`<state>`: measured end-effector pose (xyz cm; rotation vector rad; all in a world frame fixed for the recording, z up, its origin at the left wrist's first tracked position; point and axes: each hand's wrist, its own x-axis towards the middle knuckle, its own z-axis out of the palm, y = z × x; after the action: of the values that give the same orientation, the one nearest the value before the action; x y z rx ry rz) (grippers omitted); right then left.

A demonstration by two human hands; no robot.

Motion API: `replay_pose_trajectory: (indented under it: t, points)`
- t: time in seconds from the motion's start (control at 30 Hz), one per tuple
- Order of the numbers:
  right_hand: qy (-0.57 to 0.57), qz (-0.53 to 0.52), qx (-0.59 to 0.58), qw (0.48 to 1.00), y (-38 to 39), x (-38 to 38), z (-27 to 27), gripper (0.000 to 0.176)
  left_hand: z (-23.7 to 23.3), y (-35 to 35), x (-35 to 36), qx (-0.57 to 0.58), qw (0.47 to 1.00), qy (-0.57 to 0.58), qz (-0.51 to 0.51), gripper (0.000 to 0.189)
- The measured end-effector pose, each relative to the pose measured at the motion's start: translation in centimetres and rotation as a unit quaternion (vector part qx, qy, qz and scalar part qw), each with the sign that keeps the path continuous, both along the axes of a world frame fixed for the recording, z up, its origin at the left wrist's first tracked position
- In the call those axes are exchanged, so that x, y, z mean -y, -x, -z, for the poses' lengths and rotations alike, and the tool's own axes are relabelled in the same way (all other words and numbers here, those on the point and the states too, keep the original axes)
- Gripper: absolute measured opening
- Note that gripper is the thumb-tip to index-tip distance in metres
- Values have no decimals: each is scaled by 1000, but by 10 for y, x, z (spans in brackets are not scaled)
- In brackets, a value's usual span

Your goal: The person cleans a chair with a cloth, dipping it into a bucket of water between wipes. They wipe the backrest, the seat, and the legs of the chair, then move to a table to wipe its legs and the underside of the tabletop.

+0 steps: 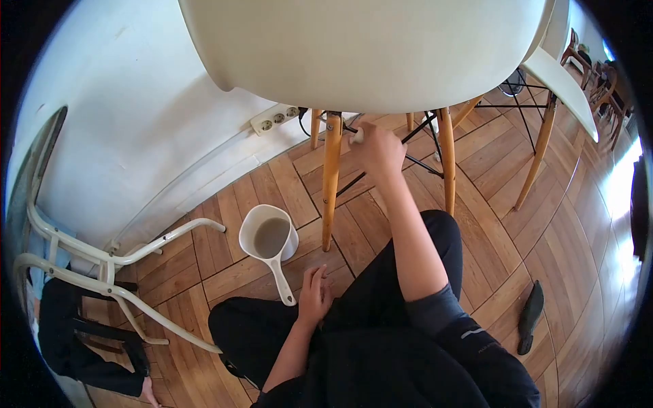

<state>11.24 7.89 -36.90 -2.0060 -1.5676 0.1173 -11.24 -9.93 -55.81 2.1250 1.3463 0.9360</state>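
A cream-coloured chair seat (381, 54) fills the top of the view, standing on wooden legs (331, 183) joined by black metal rods (350, 185). My right hand (379, 153) reaches under it, closed around a small white piece (357, 137) close to the rod behind the front left leg. Most of that piece is hidden by my fingers. Down by my lap, my left hand (315, 298) rests with its fingers loosely apart and holds nothing. Just beyond it on the floor stands a white long-handled dipper (291, 238) with cloudy greyish water (271, 236), its handle pointing towards me.
A power strip (277, 119) with a black plug lies along the white wall (149, 102). On the left is a cream metal frame (105, 262); below it, another person's black sleeve and hand (148, 391). A dark flat sole-shaped thing (530, 317) lies right, on the wood-patterned floor (490, 238).
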Motion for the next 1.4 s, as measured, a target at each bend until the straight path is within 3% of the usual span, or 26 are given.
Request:
replay_pose_trajectory:
  t: [0.03, 0.17, 0.23, 0.27, 0.33, 0.37, 0.43, 0.47, 0.5, 0.57, 0.63, 0.7, 0.83, 0.9, 0.97, 1.03, 1.1, 1.17, 1.23, 1.3, 1.37, 1.4]
  points:
    - [84, -19, -54, 995, -4, -4, -4, 39, -4, -2, 1, 18, 1000, 18, -3, 43]
    - [67, -10, -18, 998, 0, 6, -1, 34, -6, -2, 2, 51, 998, 25, -2, 45]
    - [-94, -13, 31, 995, 2, 17, 17, 37, -7, -2, 3, 36, 999, 10, -8, 46]
    - [-95, -13, 31, 995, 2, 21, 28, 37, -8, -1, 2, 19, 1000, -3, -14, 46]
    - [-296, -43, 62, 952, -2, 27, 49, 37, -3, 1, 2, 19, 1000, -5, -11, 46]
    - [-296, -43, 61, 952, -6, 32, 48, 37, -2, 2, 2, 19, 1000, -4, -7, 46]
    - [-319, -121, -31, 939, -14, 47, 44, 39, -1, 3, 2, 1, 1000, -19, -5, 44]
    - [-375, -122, -238, 887, -13, 56, 48, 35, -1, 3, 2, -16, 999, -35, -2, 42]
    - [-374, -122, -238, 888, -16, 61, 49, 35, -1, 3, 2, -17, 999, -33, -2, 42]
    - [-502, 91, -130, 850, -27, 67, 52, 38, -2, 2, 1, 0, 1000, -26, -1, 44]
    - [-489, 126, -116, 855, -31, 57, 69, 44, -6, -1, 3, 14, 1000, -1, -5, 45]
    - [-181, 83, 18, 980, -26, 51, 75, 52, -7, -4, 1, 28, 999, 20, -5, 46]
    - [-144, 42, 55, 987, -39, 48, 71, 54, -7, -5, -3, 32, 999, 2, 2, 45]
    - [-147, 34, 77, 986, -51, 45, 56, 47, -9, -2, 2, 30, 999, 11, -2, 45]
    - [20, -24, 13, 999, -70, 37, 44, 41, -10, -1, 3, 27, 1000, 11, -12, 45]
    - [-40, -55, 14, 998, -93, 22, 58, 34, -16, -2, 2, 45, 999, 19, -7, 46]
    - [136, -91, -18, 986, -106, 12, 55, 32, -16, -3, 0, 63, 998, 25, -1, 46]
    - [116, -70, -18, 991, -102, 15, 62, 30, -8, -4, -2, 59, 998, 8, -1, 46]
    - [-7, 1, 45, 999, -88, 25, 66, 31, -3, -3, -2, 41, 999, -4, -5, 45]
    - [-10, -17, 18, 1000, -81, 36, 72, 30, -6, -1, 0, 21, 1000, -17, -13, 45]
    - [-194, 7, 121, 973, -76, 46, 89, 37, -12, 2, 4, 65, 998, 5, -6, 44]
    - [-170, 8, 141, 975, -74, 54, 95, 42, -13, 3, 4, 65, 998, 4, -7, 44]
